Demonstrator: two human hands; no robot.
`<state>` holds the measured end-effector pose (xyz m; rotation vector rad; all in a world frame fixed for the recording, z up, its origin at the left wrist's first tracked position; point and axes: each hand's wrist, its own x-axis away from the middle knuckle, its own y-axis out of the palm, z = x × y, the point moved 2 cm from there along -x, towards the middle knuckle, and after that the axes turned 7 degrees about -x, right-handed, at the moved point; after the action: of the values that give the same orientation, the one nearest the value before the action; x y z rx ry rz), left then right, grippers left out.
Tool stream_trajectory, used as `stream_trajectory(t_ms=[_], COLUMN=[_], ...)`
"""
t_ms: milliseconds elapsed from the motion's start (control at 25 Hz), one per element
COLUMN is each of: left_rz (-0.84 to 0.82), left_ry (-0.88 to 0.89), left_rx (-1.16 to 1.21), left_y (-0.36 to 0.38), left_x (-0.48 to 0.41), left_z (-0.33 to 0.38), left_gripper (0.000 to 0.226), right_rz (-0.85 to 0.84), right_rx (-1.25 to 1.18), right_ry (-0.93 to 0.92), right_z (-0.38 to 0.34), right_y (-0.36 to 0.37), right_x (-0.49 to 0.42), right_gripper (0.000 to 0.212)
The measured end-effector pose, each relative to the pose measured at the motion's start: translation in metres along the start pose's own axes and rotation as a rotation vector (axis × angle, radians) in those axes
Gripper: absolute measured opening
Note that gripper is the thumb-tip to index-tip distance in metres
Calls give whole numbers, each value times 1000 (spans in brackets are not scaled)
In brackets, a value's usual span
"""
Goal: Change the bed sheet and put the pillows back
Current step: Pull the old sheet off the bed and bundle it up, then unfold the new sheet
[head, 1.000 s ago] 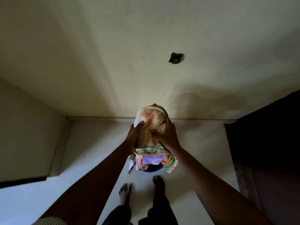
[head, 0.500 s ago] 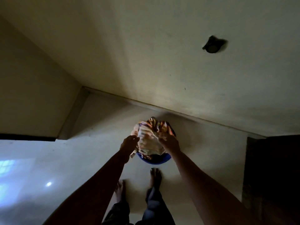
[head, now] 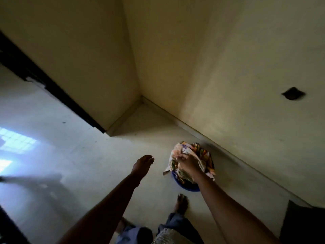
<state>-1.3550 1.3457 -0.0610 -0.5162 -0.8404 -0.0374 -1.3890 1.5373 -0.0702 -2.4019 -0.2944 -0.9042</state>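
The left hand (head: 143, 163), which a moment ago was on the cloth together with the other, has now let go and moved away to the left. It hangs over the floor with its fingers relaxed and a little bent, holding nothing. The right hand (head: 189, 163) stays on the crumpled, colourfully printed bed sheet (head: 198, 152), its fingers curled into a fold and pushing it down. The bundle was held higher one second ago, and now it sits inside the round blue plastic basin (head: 188, 187), which stands on the floor near the foot of the wall. I think this means the used sheet is nearly put away, and the fresh sheet and the pillows are not yet touched; no bed is visible from here. On the left the smooth pale tiled floor (head: 84, 155) is glossy and gives back a bluish window reflection (head: 16, 143). The sheet is soft and thin, with many wrinkles, and it spills over the rim of the hard, smooth basin. One bare foot (head: 182, 203) stands just beside the basin. On the right the matt cream plastered wall (head: 228, 67) carries a small dark fitting (head: 292, 93).
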Motion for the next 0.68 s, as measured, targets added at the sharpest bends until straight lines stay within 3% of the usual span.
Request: stream_trajectory(t_ms=[360, 600, 680], left_rz=[380, 615, 632], left_ry=[-192, -383, -388], left_rx=[419, 665, 748], left_y=[-242, -306, -311], left_x=[100, 166, 174], left_z=[-251, -379, -382], left_gripper=[36, 40, 38], right_rz=[-341, -552, -573], right_rx=[186, 309, 280], right_ry=[-253, -359, -373], right_z=[-157, -245, -258], right_y=[253, 392, 395], right_x=[75, 95, 99], right_gripper=[26, 20, 24])
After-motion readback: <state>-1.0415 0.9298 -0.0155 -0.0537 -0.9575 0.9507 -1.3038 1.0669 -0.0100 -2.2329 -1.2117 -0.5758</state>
